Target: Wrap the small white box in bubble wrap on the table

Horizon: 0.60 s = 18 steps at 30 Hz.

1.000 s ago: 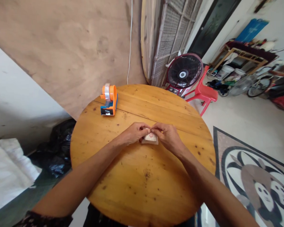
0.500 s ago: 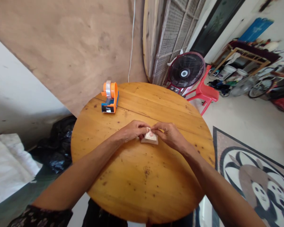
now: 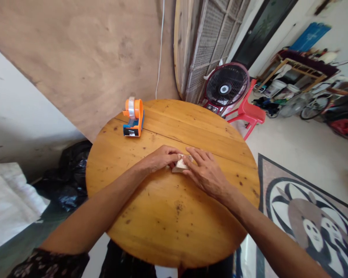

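Observation:
A small whitish box-like piece [image 3: 181, 163] lies on the round wooden table [image 3: 174, 231], partly hidden under my fingers. My left hand [image 3: 164, 159] grips its left side, thumb on top and fingers curled behind. My right hand [image 3: 204, 170] is open, its fingers stretched out over the right side and top of the piece, the thumb side touching it. What exactly the piece is cannot be made out.
An orange and blue tape dispenser [image 3: 134, 117] with clear tape stands at the table's far left. Beyond the far right edge are a fan [image 3: 226, 87] and a red plastic chair [image 3: 249, 110]. Black plastic bags [image 3: 74, 170] lie left of the table, and a panda-patterned mat [image 3: 313, 216] lies right.
My right hand has gone from a fingertip pinch at the piece's top edge to lying across it with fingers stretched out. My left hand keeps its hold.

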### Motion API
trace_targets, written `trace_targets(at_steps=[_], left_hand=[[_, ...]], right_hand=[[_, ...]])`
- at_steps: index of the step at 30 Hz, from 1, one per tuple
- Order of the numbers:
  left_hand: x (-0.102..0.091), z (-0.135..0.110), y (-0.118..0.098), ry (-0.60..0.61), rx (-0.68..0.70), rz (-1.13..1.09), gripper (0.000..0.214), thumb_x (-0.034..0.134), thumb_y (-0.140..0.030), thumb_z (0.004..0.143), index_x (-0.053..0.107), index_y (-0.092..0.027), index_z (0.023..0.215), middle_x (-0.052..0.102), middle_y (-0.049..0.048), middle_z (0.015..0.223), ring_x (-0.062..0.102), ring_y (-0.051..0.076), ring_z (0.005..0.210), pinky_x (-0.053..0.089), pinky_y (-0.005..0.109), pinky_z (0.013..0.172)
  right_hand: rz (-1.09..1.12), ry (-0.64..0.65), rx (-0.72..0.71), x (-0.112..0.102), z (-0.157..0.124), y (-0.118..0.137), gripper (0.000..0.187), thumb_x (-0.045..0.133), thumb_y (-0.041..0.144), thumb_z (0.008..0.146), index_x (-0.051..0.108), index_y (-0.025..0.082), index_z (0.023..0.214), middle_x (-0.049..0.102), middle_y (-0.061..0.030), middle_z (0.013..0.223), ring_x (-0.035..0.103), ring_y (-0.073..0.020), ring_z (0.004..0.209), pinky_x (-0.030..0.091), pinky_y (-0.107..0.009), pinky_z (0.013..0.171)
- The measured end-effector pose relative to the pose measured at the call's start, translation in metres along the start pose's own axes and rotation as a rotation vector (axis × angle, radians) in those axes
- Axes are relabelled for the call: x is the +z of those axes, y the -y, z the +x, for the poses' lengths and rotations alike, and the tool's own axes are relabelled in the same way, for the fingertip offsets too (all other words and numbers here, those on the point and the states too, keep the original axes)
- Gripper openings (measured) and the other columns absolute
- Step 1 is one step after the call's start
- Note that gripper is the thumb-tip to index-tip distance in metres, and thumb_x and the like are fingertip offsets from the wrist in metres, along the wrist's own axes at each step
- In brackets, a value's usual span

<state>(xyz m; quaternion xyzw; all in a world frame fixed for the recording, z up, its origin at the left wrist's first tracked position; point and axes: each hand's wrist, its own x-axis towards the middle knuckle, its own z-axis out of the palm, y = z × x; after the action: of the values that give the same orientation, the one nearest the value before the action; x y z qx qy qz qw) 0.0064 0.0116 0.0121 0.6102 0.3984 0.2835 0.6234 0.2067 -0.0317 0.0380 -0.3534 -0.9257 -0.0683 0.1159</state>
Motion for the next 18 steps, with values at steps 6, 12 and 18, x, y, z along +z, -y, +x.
trace_targets(at_steps=[6, 12, 18], left_hand=[[0.0, -0.003, -0.002, 0.007, -0.035, 0.0, 0.033, 0.057, -0.034, 0.08, 0.067, -0.01, 0.101, 0.062, 0.0009, 0.069, 0.053, 0.012, 0.058, 0.04, 0.024, 0.058], [-0.001, -0.003, 0.006, 0.03, 0.012, -0.014, 0.036, 0.057, -0.036, 0.083, 0.064, -0.012, 0.109, 0.065, 0.0029, 0.08, 0.055, 0.012, 0.064, 0.042, 0.024, 0.061], [-0.008, -0.005, 0.008, 0.067, -0.028, 0.03, 0.041, 0.058, -0.038, 0.083, 0.058, -0.014, 0.116, 0.061, 0.0008, 0.075, 0.05, 0.009, 0.056, 0.04, 0.023, 0.056]], right_hand=[[0.401, -0.274, 0.282, -0.004, -0.022, -0.008, 0.026, 0.054, 0.029, 0.09, 0.061, 0.024, 0.115, 0.052, -0.0125, 0.136, 0.052, -0.024, 0.123, 0.043, -0.045, 0.1], [0.521, -0.013, 0.286, 0.027, -0.015, -0.017, 0.09, 0.071, 0.049, 0.073, 0.026, 0.021, 0.147, 0.031, -0.0188, 0.151, 0.031, -0.0324, 0.139, 0.035, -0.053, 0.107], [0.571, -0.11, 0.373, 0.047, -0.016, -0.013, 0.079, 0.069, 0.035, 0.075, 0.032, 0.022, 0.144, 0.057, -0.0145, 0.13, 0.055, -0.0296, 0.117, 0.042, -0.049, 0.098]])
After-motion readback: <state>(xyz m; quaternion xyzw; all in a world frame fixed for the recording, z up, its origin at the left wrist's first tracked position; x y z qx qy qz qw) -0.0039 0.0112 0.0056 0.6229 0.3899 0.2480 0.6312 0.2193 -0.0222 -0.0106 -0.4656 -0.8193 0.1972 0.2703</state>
